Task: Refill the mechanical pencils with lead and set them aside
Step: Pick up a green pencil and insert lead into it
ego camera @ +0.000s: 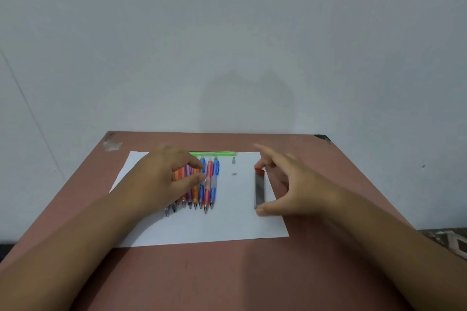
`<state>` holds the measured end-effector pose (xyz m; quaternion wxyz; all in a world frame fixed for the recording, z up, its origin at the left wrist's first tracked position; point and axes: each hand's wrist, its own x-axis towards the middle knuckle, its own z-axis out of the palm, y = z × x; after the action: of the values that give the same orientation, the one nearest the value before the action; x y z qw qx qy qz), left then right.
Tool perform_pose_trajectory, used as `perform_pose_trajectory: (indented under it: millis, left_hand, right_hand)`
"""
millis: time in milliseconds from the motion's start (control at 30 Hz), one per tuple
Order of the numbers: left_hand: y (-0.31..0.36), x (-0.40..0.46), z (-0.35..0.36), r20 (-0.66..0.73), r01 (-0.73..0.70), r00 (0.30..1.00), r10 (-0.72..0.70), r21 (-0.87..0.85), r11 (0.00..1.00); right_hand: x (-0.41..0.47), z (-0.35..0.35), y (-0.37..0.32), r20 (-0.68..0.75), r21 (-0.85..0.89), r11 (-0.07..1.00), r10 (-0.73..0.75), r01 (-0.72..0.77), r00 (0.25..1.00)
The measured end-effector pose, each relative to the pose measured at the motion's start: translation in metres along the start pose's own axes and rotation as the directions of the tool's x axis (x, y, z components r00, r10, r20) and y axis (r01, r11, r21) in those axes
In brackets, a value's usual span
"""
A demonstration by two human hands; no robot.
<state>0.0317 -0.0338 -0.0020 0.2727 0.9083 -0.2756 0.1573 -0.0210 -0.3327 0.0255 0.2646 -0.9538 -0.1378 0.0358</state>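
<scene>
Several mechanical pencils [204, 184] in orange, pink, red and blue lie side by side on a white sheet of paper [202, 230], tips toward me. My left hand [166, 177] is over the row and hides its left part; thumb and forefinger are curved and apart beside a blue pencil. A green pencil [214, 153] lies crosswise at the sheet's far edge. A slim dark lead case [259, 188] with a red cap lies on the right of the sheet. My right hand [290, 184] pinches it lengthwise, a fingertip at the far end and the thumb at the near end.
Two small grey pieces [234, 166] lie on the sheet between the pencils and the lead case. The sheet rests on a reddish-brown table [227, 272] that stands against a pale wall. The table's edges run close on both sides.
</scene>
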Motion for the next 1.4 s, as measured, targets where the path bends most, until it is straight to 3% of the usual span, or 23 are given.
perform_pose_trajectory:
  millis: [133, 267, 400, 533, 667, 767, 867, 1033, 1300, 1400]
  left_hand:
    - [0.007, 0.0, -0.001, -0.054, -0.013, 0.999, 0.01, -0.06, 0.998]
    - [0.019, -0.002, -0.003, -0.117, -0.005, 0.993, -0.025, -0.25, 0.968]
    - [0.027, -0.004, -0.009, -0.037, 0.129, 0.984, -0.177, -0.545, 0.829]
    - [0.032, -0.004, -0.009, 0.031, 0.194, 0.972, -0.234, -0.666, 0.72]
    - [0.031, -0.003, -0.005, -0.033, 0.186, 0.966, -0.256, -0.6, 0.778]
    - [0.029, -0.003, -0.002, -0.159, 0.055, 0.979, -0.124, -0.38, 0.923]
    - [0.026, -0.001, 0.001, -0.272, -0.064, 0.962, 0.024, -0.137, 0.989]
    - [0.029, 0.002, 0.004, -0.359, -0.126, 0.925, 0.126, 0.024, 0.992]
    - [0.029, 0.003, 0.008, -0.366, -0.169, 0.916, 0.163, 0.014, 0.985]
    - [0.029, -0.001, 0.003, -0.356, -0.171, 0.926, 0.127, -0.094, 0.981]
  right_hand:
    - [0.008, 0.001, -0.024, -0.16, 0.094, 0.987, -0.112, 0.128, 0.981]
    - [0.021, 0.008, -0.049, -0.243, 0.052, 0.964, -0.24, 0.26, 0.94]
    - [0.031, 0.019, -0.062, -0.27, 0.046, 0.935, -0.327, 0.352, 0.906]
    - [0.035, 0.031, -0.067, -0.321, 0.044, 0.907, -0.385, 0.42, 0.865]
    - [0.038, 0.044, -0.062, -0.402, 0.066, 0.904, -0.364, 0.423, 0.84]
    - [0.039, 0.048, -0.064, -0.505, 0.339, 0.87, -0.153, 0.358, 0.85]
    - [0.043, 0.05, -0.068, -0.451, 0.611, 0.758, 0.097, 0.228, 0.887]
    - [0.046, 0.055, -0.072, -0.392, 0.723, 0.669, 0.195, 0.17, 0.899]
    - [0.043, 0.054, -0.078, -0.393, 0.775, 0.592, 0.179, 0.221, 0.902]
    - [0.041, 0.045, -0.076, -0.322, 0.874, 0.44, 0.21, 0.205, 0.923]
